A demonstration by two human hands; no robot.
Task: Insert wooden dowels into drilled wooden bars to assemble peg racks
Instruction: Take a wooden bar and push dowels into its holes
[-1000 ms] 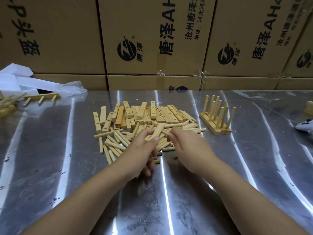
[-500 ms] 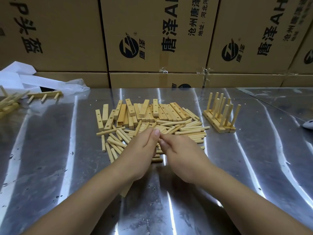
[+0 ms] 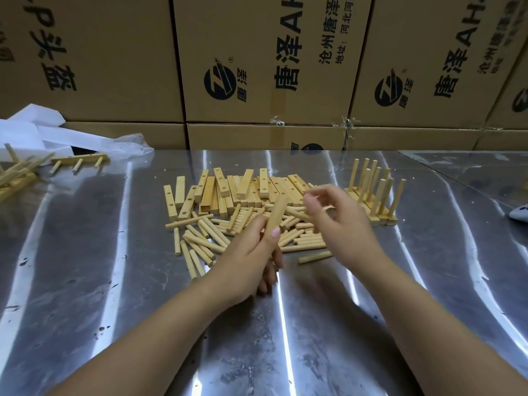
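- Stock first: loose dowels are heaped mid-table, just past both hands. Drilled bars are stacked touching the heap at its 12 o'clock. My read: the two part types are kept apart but both within one reach.
- Left hand grips a wooden piece, thumb and fingers wrapped round its lower half. The upper end is free and tilts toward 1 o'clock.
- Blur hides whether that piece is a bar or a dowel. The free end is probably left exposed so the other hand can work on it.
- Right hand hovers over the heap, just at 3 o'clock of the piece. It is half curled, thumb near index; can't tell if it pinches anything.
- One stray dowel lies at the heap's 6 o'clock edge, below the right hand.
- Finished racks stand pegs-up at 3 o'clock of the heap, likely parked there to stay out of the work zone.
- Another rack lies flat far off at 10 o'clock.
- Judgement: plenty of loose stock left, so the job is far from done.
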